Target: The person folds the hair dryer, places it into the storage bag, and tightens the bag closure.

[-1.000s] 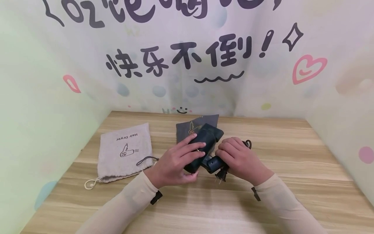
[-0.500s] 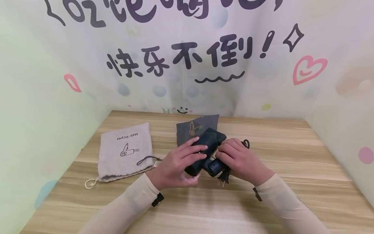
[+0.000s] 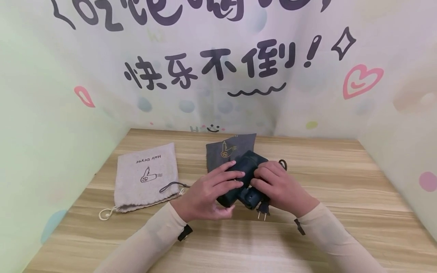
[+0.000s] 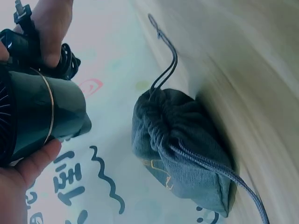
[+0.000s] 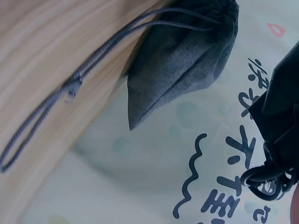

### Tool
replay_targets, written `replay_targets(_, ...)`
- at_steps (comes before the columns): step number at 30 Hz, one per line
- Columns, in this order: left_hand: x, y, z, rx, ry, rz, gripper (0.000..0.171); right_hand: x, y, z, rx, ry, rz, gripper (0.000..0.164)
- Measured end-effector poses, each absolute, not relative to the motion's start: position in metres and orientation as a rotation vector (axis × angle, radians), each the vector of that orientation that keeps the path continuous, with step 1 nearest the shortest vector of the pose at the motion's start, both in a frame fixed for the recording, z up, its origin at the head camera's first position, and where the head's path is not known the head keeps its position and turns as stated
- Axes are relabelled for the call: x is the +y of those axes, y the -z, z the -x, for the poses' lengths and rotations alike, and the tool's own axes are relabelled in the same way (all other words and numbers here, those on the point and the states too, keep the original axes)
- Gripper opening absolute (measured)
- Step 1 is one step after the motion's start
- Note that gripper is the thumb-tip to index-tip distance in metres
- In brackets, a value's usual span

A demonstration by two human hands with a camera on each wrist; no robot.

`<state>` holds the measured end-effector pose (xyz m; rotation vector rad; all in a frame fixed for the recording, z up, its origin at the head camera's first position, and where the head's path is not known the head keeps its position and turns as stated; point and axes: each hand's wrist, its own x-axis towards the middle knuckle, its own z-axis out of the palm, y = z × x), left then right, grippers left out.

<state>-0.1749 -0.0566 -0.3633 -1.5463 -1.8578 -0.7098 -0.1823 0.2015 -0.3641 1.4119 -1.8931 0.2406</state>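
A dark green hair dryer (image 3: 246, 165), its handle folded near the barrel, is held above the table between both hands. My left hand (image 3: 206, 195) grips the barrel, fingers over its top and thumb below. Around the handle and the bundled cord (image 3: 282, 164) curl the fingers of my right hand (image 3: 285, 187). The two-pin plug (image 3: 263, 208) hangs under that hand. In the left wrist view the hair dryer (image 4: 70, 102) shows a thin gold ring and a slatted rear end. Beyond it lies a dark grey drawstring bag (image 3: 215, 161), partly hidden by the dryer.
A beige drawstring bag (image 3: 131, 182) printed "Hair Dryer" lies flat at the left of the wooden table (image 3: 341, 182). The grey bag's cord (image 5: 107, 46) trails over the wood. A printed cloth backdrop (image 3: 191, 110) stands along the table's back edge.
The hair dryer has shifted slightly right and toward me, and its handle has come closer to the barrel. The plug has swung right and down. Both hands keep their grip; the bags stay put.
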Motion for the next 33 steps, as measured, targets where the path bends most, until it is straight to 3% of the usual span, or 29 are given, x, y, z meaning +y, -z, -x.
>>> replay_targets(3,-0.061,0.363,0.177,-1.868,0.694,1.559,0.049,0.204,0.361,0.181,-1.932,-0.205,-1.402,0.02)
replay_targets(8,-0.07,0.362,0.178,-1.884,0.67,1.582,0.05,0.211,0.357,0.176,-2.052,-0.132,-1.416,0.051)
replay_targets(33,-0.09,0.366,0.181,-1.98,0.47,1.594,0.042,0.205,0.361,0.159,-2.241,0.059,-1.37,0.054)
